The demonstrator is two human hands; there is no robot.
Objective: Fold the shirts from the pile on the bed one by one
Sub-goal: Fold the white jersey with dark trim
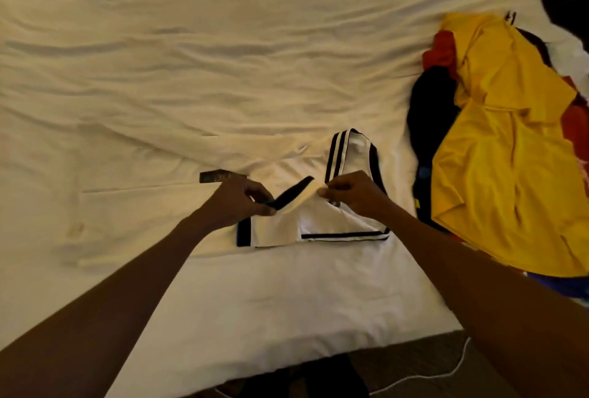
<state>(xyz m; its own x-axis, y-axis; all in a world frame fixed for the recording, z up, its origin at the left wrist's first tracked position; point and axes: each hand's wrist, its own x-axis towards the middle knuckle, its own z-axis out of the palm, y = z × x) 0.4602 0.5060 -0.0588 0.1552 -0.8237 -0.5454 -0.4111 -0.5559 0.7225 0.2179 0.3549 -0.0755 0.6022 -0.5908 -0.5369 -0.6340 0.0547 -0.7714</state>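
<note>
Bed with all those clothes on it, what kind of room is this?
Most likely a bedroom. There is a wide, rumpled white bed with a pile of shirts on it, and a left hand and right hand pinching a white shirt to fold it.

A white shirt (322, 222) with black stripes and trim lies partly folded on the bed (223, 63) before me, its black-edged collar (291, 195) pinched up between my left hand (237, 203) and right hand (353, 193). To its right sits the rumpled pile (427, 117), a yellow shirt (510, 174) spread on top of dark blue and red ones.
</note>
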